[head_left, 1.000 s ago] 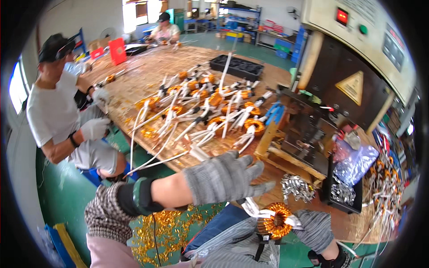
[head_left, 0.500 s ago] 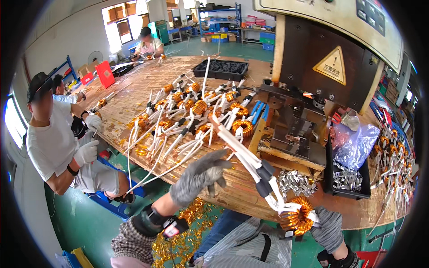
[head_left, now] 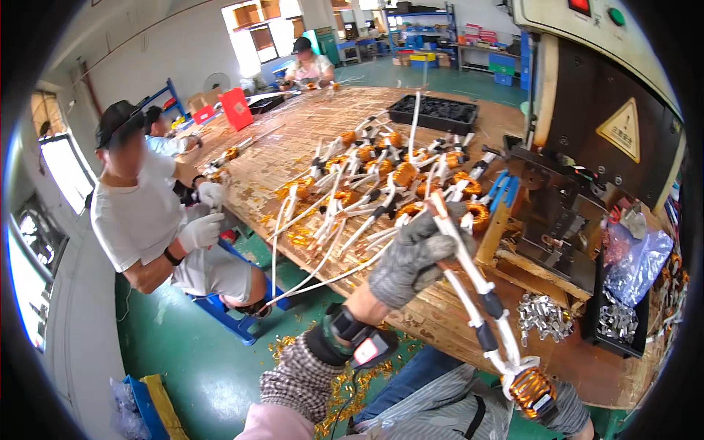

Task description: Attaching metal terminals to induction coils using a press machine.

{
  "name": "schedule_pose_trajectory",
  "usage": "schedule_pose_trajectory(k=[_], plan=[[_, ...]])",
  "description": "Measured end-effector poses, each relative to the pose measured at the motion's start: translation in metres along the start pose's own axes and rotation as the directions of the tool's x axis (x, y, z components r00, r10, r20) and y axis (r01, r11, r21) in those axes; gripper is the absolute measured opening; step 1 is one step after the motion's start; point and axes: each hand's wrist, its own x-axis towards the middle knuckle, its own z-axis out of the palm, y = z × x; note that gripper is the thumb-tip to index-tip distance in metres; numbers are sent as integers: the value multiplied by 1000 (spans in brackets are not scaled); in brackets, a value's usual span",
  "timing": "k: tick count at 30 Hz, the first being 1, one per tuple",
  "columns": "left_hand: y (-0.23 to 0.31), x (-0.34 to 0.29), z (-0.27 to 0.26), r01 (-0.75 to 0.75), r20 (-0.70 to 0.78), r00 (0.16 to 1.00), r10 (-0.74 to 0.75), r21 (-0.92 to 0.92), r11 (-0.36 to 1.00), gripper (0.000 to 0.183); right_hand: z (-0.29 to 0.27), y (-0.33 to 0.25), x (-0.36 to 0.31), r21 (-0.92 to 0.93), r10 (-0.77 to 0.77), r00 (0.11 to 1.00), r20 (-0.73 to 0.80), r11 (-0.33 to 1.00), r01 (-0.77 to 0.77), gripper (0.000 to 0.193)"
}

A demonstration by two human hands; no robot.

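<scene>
Gripping the white sleeved leads of a copper coil (head_left: 529,389), the left hand (head_left: 412,257) is closed in a grey knit glove above the near edge of the wooden surface (head_left: 293,158). The coil itself hangs well below and to the right of that hand, over the person's lap, joined to it by two long white leads with black sleeves partway down. It is a ring wound tightly with orange-copper wire, with a white tie where the leads leave it. The right hand is out of sight, so whether it is open or closed cannot be told.

Just behind the left hand lies a heap of similar coils (head_left: 381,180), their white leads fanned toward the surface's near edge. To the right stands a press machine (head_left: 587,147) with a yellow warning triangle, and a black tray of small silver metal pieces (head_left: 614,323) sits below it beside a clear plastic bag (head_left: 636,260). Across the surface on the left, a seated person in a white shirt (head_left: 139,213) works in white gloves. An empty black tray (head_left: 434,114) rests farther back.
</scene>
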Motion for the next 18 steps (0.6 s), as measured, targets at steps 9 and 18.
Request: schedule_pose_trajectory(k=[9, 18], plan=[[10, -9, -3, -40, -14, 999, 39, -78, 996, 32, 7, 9, 16, -376, -199, 980, -33, 910, 172, 35], [-6, -6, -4, -272, -144, 883, 447, 619, 737, 34, 1, 5, 11, -530, -345, 918, 194, 751, 395, 37]])
